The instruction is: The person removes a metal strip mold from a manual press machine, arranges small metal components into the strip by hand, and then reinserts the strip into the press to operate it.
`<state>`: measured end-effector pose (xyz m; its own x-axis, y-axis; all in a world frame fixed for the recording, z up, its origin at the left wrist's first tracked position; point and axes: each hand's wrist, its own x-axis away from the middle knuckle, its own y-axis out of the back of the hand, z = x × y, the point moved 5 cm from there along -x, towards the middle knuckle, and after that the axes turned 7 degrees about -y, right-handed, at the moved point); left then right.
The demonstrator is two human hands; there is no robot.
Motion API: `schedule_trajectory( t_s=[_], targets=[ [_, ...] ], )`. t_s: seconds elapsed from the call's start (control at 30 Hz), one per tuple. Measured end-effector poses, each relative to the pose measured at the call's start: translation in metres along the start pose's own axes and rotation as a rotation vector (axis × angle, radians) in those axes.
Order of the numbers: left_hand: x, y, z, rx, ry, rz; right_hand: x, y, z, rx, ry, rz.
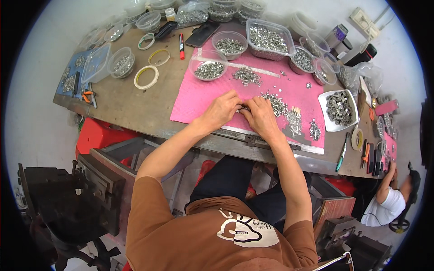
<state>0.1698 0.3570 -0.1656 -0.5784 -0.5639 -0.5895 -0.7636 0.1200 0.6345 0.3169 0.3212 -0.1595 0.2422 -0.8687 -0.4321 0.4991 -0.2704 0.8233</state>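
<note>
Two bare hands holding small metal parts above a pink mat (185,106).
The left hand (220,109) and right hand (262,116) are sitting close together near the mat's front edge, thumbs and fingertips pinching small silvery parts (243,109) between them; how many, one cannot tell, since the fingers are partly hiding them. A loose heap (276,105) is lying just beside the right hand, and another pile (247,76) is lying behind both hands. A round clear tub (198,58) is standing behind the left hand, while a white tray (337,128) of parts is resting at the mat's right.
</note>
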Motion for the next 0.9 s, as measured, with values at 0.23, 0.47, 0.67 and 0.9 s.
schedule_trajectory(
  t_s=[0.23, 0.47, 0.67, 0.9],
  targets=[
    [0.001, 0.036, -0.009, 0.023, 0.124, -0.045, 0.010, 0.025, -0.007, -0.085, -0.010, -0.030],
    [0.047, 0.011, -0.018, -0.366, 0.404, 0.349, 0.021, 0.024, -0.008, -0.016, -0.031, 0.006],
    [0.036, -0.012, -0.042, -0.274, 0.352, 0.341, 0.019, 0.017, -0.007, 0.019, -0.030, -0.005],
    [0.024, -0.035, -0.062, -0.210, 0.307, 0.403, 0.025, 0.024, -0.014, 0.007, -0.029, -0.033]
  ],
)
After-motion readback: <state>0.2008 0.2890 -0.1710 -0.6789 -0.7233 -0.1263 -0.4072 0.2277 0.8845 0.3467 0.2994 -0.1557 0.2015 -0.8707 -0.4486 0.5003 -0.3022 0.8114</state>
